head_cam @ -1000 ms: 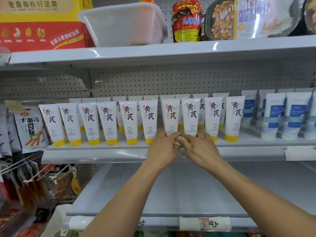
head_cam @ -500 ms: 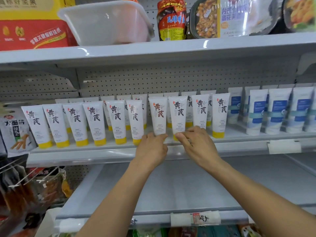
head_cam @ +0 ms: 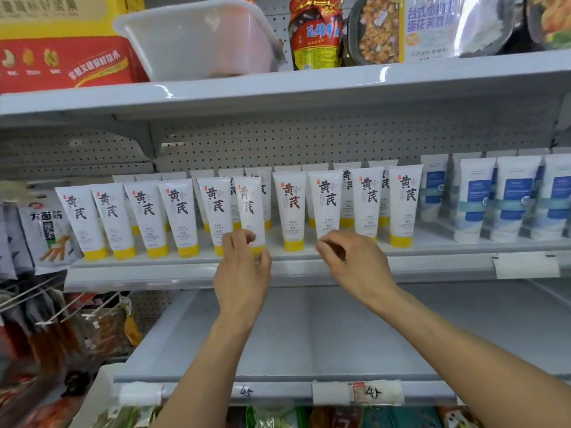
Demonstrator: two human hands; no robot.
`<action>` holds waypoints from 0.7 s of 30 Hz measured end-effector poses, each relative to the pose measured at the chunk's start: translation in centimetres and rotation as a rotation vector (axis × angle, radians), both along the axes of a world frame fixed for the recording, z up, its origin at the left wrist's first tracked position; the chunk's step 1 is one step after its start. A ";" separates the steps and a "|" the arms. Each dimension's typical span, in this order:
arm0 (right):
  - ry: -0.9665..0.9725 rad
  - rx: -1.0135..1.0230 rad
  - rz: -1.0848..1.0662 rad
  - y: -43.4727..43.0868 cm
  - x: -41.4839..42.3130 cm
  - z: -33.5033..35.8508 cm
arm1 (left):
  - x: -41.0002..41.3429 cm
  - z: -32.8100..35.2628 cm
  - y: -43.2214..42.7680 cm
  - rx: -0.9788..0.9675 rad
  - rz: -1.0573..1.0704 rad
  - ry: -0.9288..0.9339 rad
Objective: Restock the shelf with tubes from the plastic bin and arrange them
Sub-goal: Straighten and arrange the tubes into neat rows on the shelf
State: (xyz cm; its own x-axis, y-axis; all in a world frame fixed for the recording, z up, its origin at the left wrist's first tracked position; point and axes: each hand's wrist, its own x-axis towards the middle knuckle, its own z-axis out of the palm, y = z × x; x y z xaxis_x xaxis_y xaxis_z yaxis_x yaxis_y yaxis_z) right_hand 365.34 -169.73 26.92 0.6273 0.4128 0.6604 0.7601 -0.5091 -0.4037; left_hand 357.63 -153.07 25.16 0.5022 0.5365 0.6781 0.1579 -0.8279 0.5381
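My left hand (head_cam: 242,273) pinches a tube (head_cam: 249,208) at its yellow cap end, thumb on the right and fingers on the left. That tube stands in the front row on the middle shelf (head_cam: 139,270), close against its left neighbour, with a gap on its right. My right hand (head_cam: 352,261) is just to the right, with its fingers curled in front of the foot of a second tube (head_cam: 327,202). I cannot tell whether they grip it or only touch it.

The other yellow-capped tubes (head_cam: 145,217) stand cap down in two rows along this shelf, labels forward. To their right stand blue tubes (head_cam: 475,199). The bin (head_cam: 197,38) sits on the top shelf (head_cam: 309,84), between a red and yellow box (head_cam: 61,57) and a red packet (head_cam: 315,35). The lower shelf (head_cam: 309,335) under my arms has a price tag (head_cam: 358,392) on its front edge. A snack bag (head_cam: 46,233) hangs at the left.
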 end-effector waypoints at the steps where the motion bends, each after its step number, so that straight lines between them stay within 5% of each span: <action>1: 0.031 -0.014 0.015 0.9 -0.5 0.2 | -0.3 -0.1 0.7 -0.045 0.034 -0.006; 6: 0.218 -0.191 0.094 6.1 -1.8 1.1 | 0.1 -0.5 2.9 -0.090 0.033 0.082; 11: 0.626 -0.157 0.292 8.9 -2.2 2.3 | 1.0 -0.7 3.7 -0.038 0.049 0.134; 21: 0.743 -0.111 0.308 9.8 -1.5 2.3 | 1.7 0.2 4.7 -0.054 0.075 0.125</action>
State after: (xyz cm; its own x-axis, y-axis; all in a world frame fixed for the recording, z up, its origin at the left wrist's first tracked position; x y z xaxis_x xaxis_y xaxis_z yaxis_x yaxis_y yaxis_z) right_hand 363.79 -159.91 29.21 0.7332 0.6773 0.0606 0.4258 -0.3878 -0.8175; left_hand 359.32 -148.33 25.33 0.5384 0.6094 0.5820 0.2867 -0.7819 0.5535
